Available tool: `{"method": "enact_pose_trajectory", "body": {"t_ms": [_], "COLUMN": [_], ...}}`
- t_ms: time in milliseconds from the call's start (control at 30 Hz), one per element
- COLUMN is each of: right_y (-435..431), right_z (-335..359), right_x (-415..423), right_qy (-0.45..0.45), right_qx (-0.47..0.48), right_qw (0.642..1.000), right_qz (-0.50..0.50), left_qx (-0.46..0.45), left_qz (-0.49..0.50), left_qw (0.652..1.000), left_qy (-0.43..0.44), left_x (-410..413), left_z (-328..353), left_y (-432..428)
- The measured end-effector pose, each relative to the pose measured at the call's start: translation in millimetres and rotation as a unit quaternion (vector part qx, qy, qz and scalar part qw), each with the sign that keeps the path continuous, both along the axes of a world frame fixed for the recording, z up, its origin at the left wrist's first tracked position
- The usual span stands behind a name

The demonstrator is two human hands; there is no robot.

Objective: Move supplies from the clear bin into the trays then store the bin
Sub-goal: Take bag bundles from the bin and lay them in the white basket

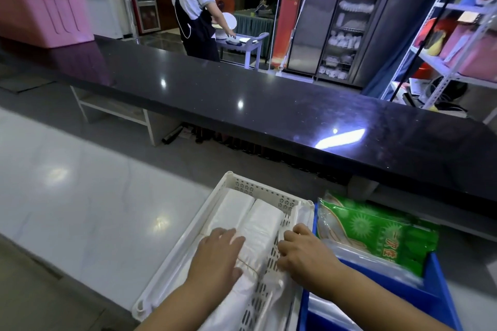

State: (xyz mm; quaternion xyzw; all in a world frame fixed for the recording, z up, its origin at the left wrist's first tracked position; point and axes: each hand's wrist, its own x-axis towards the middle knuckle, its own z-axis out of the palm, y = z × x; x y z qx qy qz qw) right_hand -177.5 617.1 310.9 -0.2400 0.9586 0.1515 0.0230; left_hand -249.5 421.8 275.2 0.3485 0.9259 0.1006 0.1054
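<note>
A white perforated tray (177, 244) sits at the bottom centre on the pale counter. Two white plastic-wrapped bundles (258, 220) lie in it side by side, tied with a thin string. My left hand (217, 258) rests flat on the bundles, fingers spread. My right hand (304, 252) lies over the tray's right wall, its fingers curled on the rim. To the right stands a blue tray (435, 285) holding a green printed packet (376, 234) and clear bags. The clear bin is out of view.
A long black counter (242, 94) runs across beyond the trays. A pink bin (43, 11) stands on its far left end. A person in an apron (196, 13) handles plates at a small cart behind it. Metal shelving (457, 43) fills the right.
</note>
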Motion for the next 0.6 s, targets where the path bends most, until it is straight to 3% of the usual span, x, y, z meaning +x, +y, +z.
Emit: {"method": "enact_pose_trajectory", "body": {"t_ms": [133,333,467,600], "right_y": [0,2,-3,1], "right_z": [-1,-4,-9,-12], "right_x": [0,-6,-16,-20], "right_qy": [0.007,0.001,-0.048,-0.06], "right_qx": [-0.008,-0.014,-0.084,-0.16], "right_qw": [1.0,1.0,0.995,0.98], "right_qz": [-0.006,0.006,-0.035,-0.1], "left_qx": [0.014,0.009,0.17,0.196], "left_qz": [-0.008,0.016,0.106,0.137], "left_qw": [0.999,1.0,0.973,0.95], "left_qy": [-0.033,0.006,-0.118,-0.199], "left_x": [10,12,20,32], "left_z": [-15,-15,-8,-13], "left_y": [-1,4,8,19]}}
